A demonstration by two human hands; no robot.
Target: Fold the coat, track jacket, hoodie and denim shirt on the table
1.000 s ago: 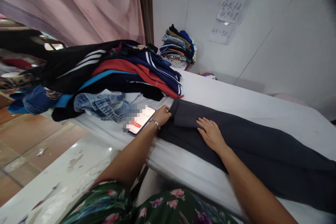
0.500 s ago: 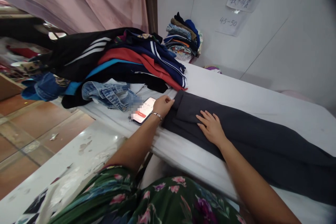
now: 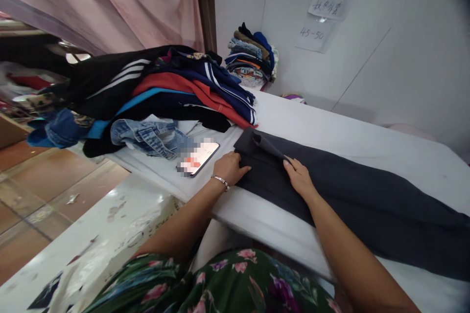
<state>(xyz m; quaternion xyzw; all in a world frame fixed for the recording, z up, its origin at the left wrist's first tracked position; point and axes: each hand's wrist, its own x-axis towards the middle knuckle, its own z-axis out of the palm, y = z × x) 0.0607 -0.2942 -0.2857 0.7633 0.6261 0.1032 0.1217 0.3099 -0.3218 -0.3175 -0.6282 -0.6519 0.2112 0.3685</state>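
A long dark grey garment (image 3: pixel 367 200) lies stretched along the white table (image 3: pixel 330 127). My left hand (image 3: pixel 230 168), with a bracelet on the wrist, rests with fingers out on the garment's near left edge. My right hand (image 3: pixel 299 176) pinches a flap of the grey cloth at the garment's left end and lifts it off the surface. A phone (image 3: pixel 200 156) with a lit screen lies on the table just left of my left hand.
A heap of dark, red and blue clothes (image 3: pixel 161 93) and denim (image 3: pixel 147 137) fills the table's left end. A folded stack (image 3: pixel 251 61) stands by the back wall, under paper notes (image 3: pixel 326 0). A white box (image 3: pixel 91 244) sits below the table edge.
My right hand went from lying flat on the folded grey end to pinching and raising its flap. My left hand slid from the garment's corner down to its near edge.
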